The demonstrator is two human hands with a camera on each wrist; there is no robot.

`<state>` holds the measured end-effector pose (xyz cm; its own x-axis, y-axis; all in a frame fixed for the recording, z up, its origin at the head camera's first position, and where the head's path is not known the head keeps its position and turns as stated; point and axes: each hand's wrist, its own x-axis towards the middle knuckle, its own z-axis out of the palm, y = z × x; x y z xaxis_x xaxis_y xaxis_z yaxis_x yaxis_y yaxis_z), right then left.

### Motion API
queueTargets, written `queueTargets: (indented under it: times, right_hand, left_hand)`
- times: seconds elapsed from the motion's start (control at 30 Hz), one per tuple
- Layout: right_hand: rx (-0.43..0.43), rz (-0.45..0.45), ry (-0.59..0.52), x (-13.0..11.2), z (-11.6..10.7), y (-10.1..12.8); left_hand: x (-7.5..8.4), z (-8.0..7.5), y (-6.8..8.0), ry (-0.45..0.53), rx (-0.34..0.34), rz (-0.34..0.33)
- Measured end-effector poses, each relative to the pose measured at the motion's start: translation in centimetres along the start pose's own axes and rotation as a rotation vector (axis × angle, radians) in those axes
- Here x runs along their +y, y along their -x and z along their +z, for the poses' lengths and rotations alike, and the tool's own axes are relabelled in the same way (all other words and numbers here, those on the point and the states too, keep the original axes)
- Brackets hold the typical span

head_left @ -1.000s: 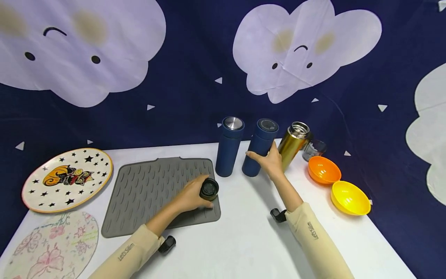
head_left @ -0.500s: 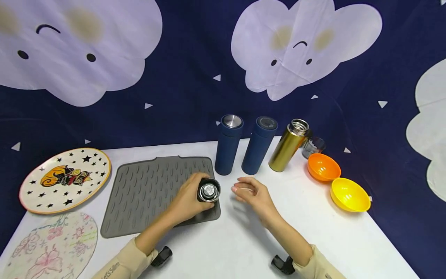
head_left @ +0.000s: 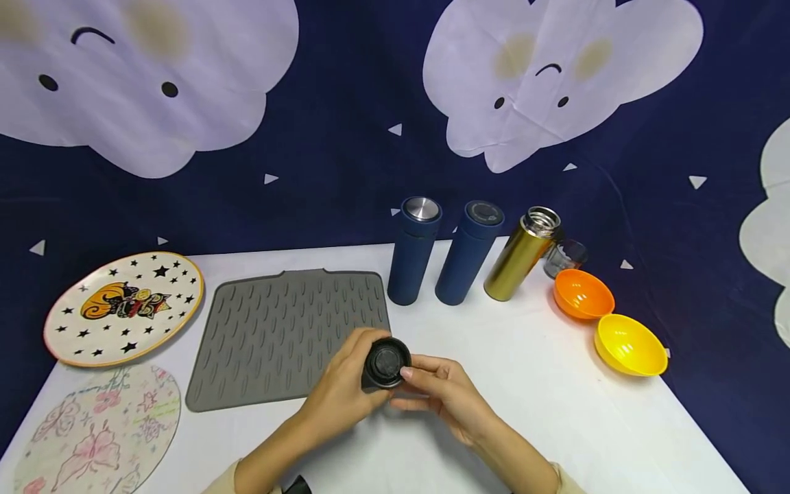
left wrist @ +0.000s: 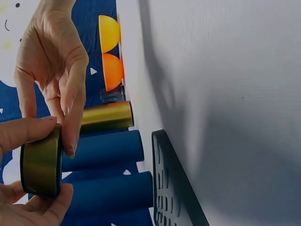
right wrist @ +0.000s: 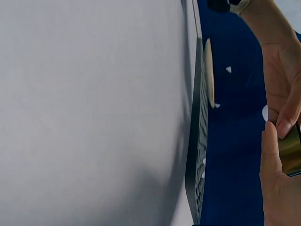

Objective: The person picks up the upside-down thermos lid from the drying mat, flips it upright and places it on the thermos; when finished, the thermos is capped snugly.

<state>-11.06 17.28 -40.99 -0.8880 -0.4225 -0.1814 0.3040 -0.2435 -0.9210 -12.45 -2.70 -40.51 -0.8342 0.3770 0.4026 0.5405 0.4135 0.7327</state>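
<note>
A gold-sided, black-lined bottle lid (head_left: 386, 361) is held above the front of the table with its dark inner face up. My left hand (head_left: 345, 387) grips it from the left, and its gold side shows between the fingers in the left wrist view. From the right, my right hand (head_left: 457, 401) pinches the lid, its thumb tip on the rim and its other fingers beside and under it. Behind stands a gold insulated bottle (head_left: 517, 264) with a bare steel mouth. To its left are two dark blue bottles, one with a silver top (head_left: 413, 254), one with a dark top (head_left: 465, 257).
A grey ridged drying mat (head_left: 278, 343) lies left of centre. An oval star-patterned plate (head_left: 68, 309) and a round butterfly-print mat (head_left: 132, 439) are at the far left. On the right sit a small glass (head_left: 564, 257), an orange bowl (head_left: 580, 295) and a yellow bowl (head_left: 626, 343).
My right hand has left the dark-topped blue bottle and come forward and left to the lid. My left hand has brought the lid slightly forward and right, off the mat's edge.
</note>
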Motion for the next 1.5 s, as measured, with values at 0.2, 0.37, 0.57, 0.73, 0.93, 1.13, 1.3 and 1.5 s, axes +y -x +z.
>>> queueTargets:
  times: [0.2,0.37,0.57,0.73,0.93,1.13,1.3,1.5]
  right_hand:
    - [0.015,-0.078,0.065,0.2,0.2,0.5]
    - [0.107,-0.230,0.283,0.5,0.6,1.0]
    - [0.189,-0.713,0.789,1.0,1.0,1.3]
    - [0.196,-1.164,1.142,0.7,1.3,1.2]
    - [0.209,-1.589,1.473,-0.9,2.0,0.9]
    - [0.169,-1.876,1.671,-2.1,2.4,0.7]
    - [0.139,-1.958,1.716,-1.8,2.3,0.6]
    - [0.121,-1.983,1.730,-1.2,1.9,0.7]
  left_hand:
    - [0.2,-0.7,0.5,0.037,-0.076,-0.055]
    - [0.0,-1.6,0.8,0.214,-0.136,-0.187]
    - [-0.9,-2.6,0.8,0.465,-0.171,-0.230]
    - [-1.3,-2.9,1.0,0.633,-0.243,-0.201]
    - [-1.0,-2.7,1.4,0.710,-0.293,-0.141]
    - [-0.4,-2.3,1.7,0.649,-0.247,-0.042]
    - [-0.1,-1.9,2.0,0.524,-0.211,0.055]
    - [0.1,-1.6,2.2,0.403,-0.167,0.133]
